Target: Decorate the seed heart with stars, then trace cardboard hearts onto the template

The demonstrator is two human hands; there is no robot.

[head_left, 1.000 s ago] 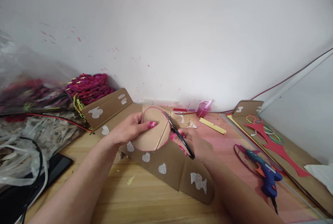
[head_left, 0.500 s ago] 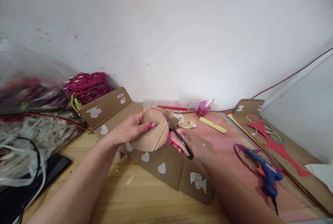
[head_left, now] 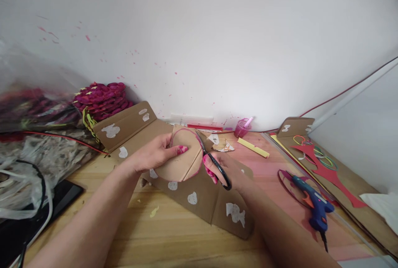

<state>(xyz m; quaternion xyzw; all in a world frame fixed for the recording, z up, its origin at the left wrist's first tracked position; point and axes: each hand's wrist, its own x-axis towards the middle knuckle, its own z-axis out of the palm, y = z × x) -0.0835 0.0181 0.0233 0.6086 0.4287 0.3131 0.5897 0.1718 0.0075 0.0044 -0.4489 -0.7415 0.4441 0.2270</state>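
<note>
My left hand (head_left: 160,151) grips a rounded piece of cardboard (head_left: 182,164) by its left side, the pink-stained thumb lying on top. A magenta line runs along the edge of the piece. In my right hand (head_left: 222,168) is a pair of black-handled scissors (head_left: 224,179), with the blades at the right edge of the cardboard. A strip of cut cardboard curls away beside the blades. Both hands are above a larger folded cardboard sheet (head_left: 202,210) with torn white paper patches.
On the right lie a blue glue gun (head_left: 317,205), a red cut-out sheet (head_left: 326,172) and a yellow strip (head_left: 253,147). A pink cup (head_left: 241,129) stands near the wall. Magenta woven pieces (head_left: 104,100) and plastic bags (head_left: 21,156) are piled on the left.
The view has shifted slightly. The scissors stay at the right edge of the cardboard, and both hands keep almost the same hold.
</note>
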